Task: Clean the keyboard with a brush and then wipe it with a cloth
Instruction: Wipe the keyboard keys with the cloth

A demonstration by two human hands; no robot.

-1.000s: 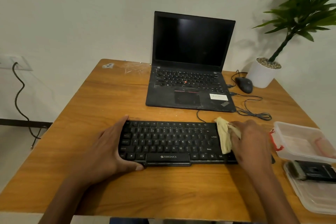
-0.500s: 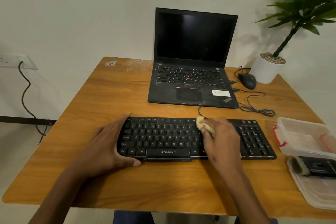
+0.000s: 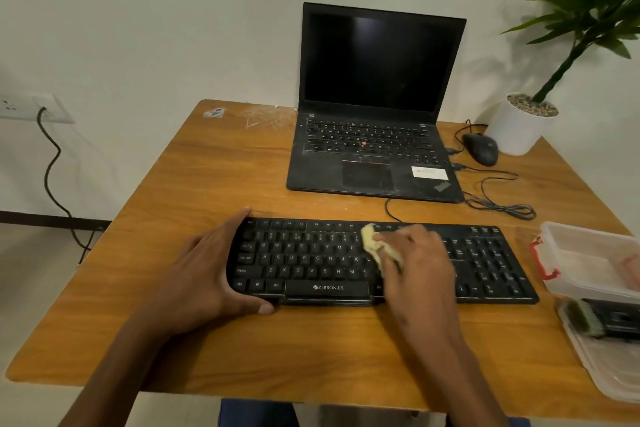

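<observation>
A black keyboard (image 3: 311,260) lies across the front of the wooden table (image 3: 214,184). My left hand (image 3: 207,270) grips its left end, fingers over the far edge and thumb against the front edge. My right hand (image 3: 419,263) holds a crumpled yellow cloth (image 3: 375,244) and presses it on the keys at the keyboard's middle. The brush (image 3: 609,319), dark with pale bristles, lies on a clear plastic lid (image 3: 602,367) at the right edge, away from both hands.
An open black laptop (image 3: 374,135) stands behind the keyboard. A black mouse (image 3: 480,148), its looped cable (image 3: 498,204) and a white potted plant (image 3: 519,125) sit at the back right. A clear plastic box (image 3: 588,260) with a red clip is right of the keyboard.
My right hand has slid the cloth leftward from the keyboard's right part to its middle. My left hand has kept its hold on the left end.
</observation>
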